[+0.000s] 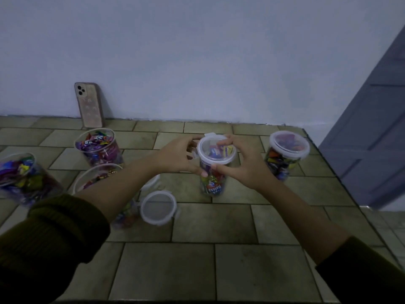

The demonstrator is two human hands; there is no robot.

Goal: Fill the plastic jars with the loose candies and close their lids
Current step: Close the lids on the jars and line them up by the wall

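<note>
Sleeves (54, 233) pushed back; left hand (179, 156), right hand (241, 165) curled round lid (215, 153) at 9 and 3 o'clock, likely pressing latches onto full jar (212, 183).

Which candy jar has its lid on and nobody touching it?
The far-right jar. The left hand and right hand hold the middle jar, and the three left jars have no lids.
</note>
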